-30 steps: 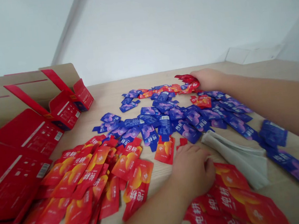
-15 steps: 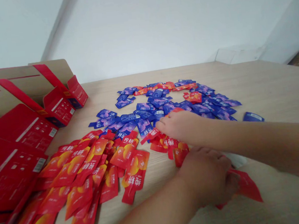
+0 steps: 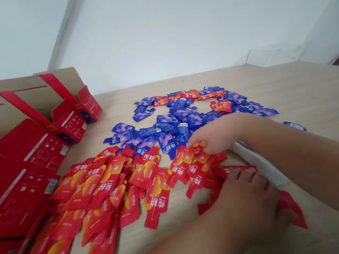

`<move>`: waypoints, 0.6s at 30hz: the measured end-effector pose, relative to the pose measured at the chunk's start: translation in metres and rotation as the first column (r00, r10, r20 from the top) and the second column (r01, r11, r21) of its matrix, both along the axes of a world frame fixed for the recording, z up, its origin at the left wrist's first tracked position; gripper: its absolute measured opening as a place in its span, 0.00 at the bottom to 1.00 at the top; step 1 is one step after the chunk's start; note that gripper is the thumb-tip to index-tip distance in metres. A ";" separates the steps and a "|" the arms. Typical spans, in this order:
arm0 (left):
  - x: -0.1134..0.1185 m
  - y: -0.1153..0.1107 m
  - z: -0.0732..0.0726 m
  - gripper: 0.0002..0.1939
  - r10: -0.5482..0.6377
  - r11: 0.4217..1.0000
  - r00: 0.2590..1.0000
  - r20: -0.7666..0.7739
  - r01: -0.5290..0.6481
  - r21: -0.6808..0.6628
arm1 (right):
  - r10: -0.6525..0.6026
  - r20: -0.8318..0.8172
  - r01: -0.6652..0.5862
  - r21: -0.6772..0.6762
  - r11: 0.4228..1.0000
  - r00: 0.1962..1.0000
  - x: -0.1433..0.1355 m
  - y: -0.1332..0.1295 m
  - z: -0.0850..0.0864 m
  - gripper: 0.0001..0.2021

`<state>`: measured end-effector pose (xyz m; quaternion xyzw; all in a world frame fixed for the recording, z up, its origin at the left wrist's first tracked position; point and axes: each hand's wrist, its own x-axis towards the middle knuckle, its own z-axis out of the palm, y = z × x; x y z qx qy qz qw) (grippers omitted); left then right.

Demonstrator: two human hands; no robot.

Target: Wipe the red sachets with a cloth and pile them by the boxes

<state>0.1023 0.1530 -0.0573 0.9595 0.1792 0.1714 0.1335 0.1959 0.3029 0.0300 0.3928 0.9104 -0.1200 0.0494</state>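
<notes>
R. hand (image 3: 211,139) has been drawn back from nr. the table's (image 3: 313,93) far edge; red pouches (image 3: 179,168) are now massed by it & L. hand (image 3: 251,203), nearside of blue pouches (image 3: 183,133). L. fingers bent over reds, R. mostly hidden; grip can't be told for either.

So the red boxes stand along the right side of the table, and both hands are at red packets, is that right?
Not quite: the head view shows the red boxes along the left side of the table. The left hand and right hand are indeed at red packets.
</notes>
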 end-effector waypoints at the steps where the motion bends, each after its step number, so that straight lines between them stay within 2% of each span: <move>1: 0.000 0.000 0.000 0.27 0.001 1.000 1.000 -0.008 -0.001 0.003 | 0.000 0.003 0.000 0.003 1.000 1.000 -0.003 0.011 0.001 0.22; 5: 0.000 0.000 0.000 0.27 -0.005 1.000 1.000 -0.004 0.005 -0.001 | -0.018 -0.040 0.024 0.135 0.991 0.999 -0.013 0.043 -0.017 0.27; 11: 0.000 0.001 -0.001 0.28 -0.008 0.999 1.000 0.016 0.008 -0.031 | 0.059 -0.036 -0.052 0.183 0.982 0.998 -0.008 0.071 -0.053 0.33; 15: -0.001 0.000 0.000 0.27 -0.015 0.998 1.000 0.012 0.016 -0.063 | 0.031 -0.078 -0.012 0.236 0.972 0.996 -0.002 0.082 -0.062 0.31; 18: -0.002 0.001 0.000 0.26 0.010 0.992 0.999 0.042 -0.005 -0.125 | -0.003 -0.127 0.038 0.277 0.960 0.992 0.004 0.082 -0.059 0.31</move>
